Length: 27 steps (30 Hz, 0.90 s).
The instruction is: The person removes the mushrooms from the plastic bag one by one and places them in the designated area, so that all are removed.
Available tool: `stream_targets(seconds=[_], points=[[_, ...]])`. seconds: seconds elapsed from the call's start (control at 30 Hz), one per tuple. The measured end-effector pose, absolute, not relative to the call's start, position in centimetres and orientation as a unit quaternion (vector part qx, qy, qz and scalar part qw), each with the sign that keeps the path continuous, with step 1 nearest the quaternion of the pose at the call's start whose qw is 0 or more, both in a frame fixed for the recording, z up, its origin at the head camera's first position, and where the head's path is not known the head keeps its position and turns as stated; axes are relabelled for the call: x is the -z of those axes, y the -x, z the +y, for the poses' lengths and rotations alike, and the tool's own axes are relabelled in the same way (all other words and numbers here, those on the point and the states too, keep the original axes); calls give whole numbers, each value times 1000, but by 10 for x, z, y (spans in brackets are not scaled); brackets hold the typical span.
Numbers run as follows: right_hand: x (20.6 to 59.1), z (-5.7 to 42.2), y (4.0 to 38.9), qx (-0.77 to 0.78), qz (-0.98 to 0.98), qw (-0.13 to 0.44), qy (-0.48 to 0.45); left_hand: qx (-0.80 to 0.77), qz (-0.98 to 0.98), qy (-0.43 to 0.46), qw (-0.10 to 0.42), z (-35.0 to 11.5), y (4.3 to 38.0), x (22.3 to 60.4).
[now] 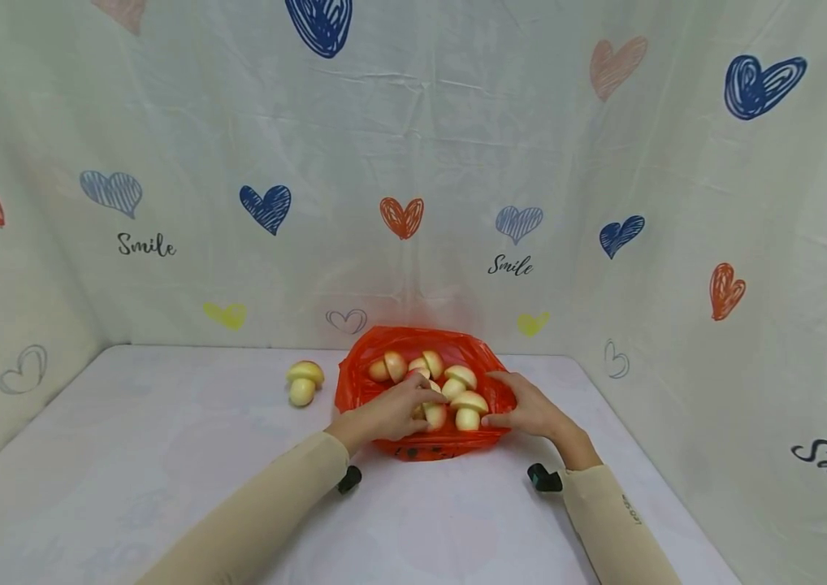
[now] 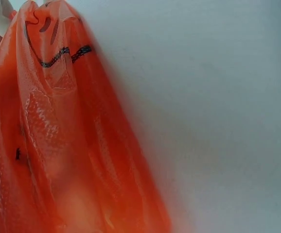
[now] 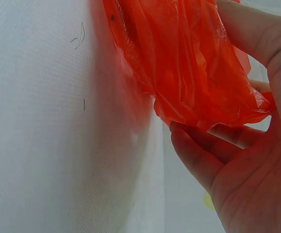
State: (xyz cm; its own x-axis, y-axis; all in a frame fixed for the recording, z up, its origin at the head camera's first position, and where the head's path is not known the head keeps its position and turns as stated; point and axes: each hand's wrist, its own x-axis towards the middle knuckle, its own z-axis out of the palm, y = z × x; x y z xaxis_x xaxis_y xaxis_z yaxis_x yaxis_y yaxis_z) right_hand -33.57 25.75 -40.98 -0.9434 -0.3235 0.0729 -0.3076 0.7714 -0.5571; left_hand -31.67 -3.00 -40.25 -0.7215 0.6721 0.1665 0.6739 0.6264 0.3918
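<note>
A red plastic bag [image 1: 413, 452] lies with its mouth spread wide, holding several yellowish-white mushrooms [image 1: 468, 410] with rounded caps. My left hand [image 1: 387, 413] reaches over the near left rim into the bag, its fingers and thumb curled about a mushroom [image 1: 434, 416] and partly covering it. At the bag's right side, my right hand [image 1: 530, 410] grips the rim. In the right wrist view the thumb and fingers of that hand [image 3: 247, 160] lie on either side of the crumpled plastic [image 3: 194, 73]. The left wrist view mostly shows the bag's outer wall [image 2: 72, 145].
One more mushroom [image 1: 304, 383] stands on the white tabletop [image 1: 187, 455], left of the bag. Behind the table hangs a pale curtain [image 1: 450, 162] printed with hearts and the word Smile. Black wrist devices [image 1: 545, 478] show below both wrists.
</note>
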Motion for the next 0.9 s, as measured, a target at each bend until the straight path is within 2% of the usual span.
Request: stream_targets(seconds=[0.3, 0.9], points=[[411, 258, 337, 296, 940, 12, 171, 238, -903, 358, -16, -29, 319, 404], [413, 259, 337, 296, 940, 10, 170, 237, -901, 364, -10, -29, 322, 405]])
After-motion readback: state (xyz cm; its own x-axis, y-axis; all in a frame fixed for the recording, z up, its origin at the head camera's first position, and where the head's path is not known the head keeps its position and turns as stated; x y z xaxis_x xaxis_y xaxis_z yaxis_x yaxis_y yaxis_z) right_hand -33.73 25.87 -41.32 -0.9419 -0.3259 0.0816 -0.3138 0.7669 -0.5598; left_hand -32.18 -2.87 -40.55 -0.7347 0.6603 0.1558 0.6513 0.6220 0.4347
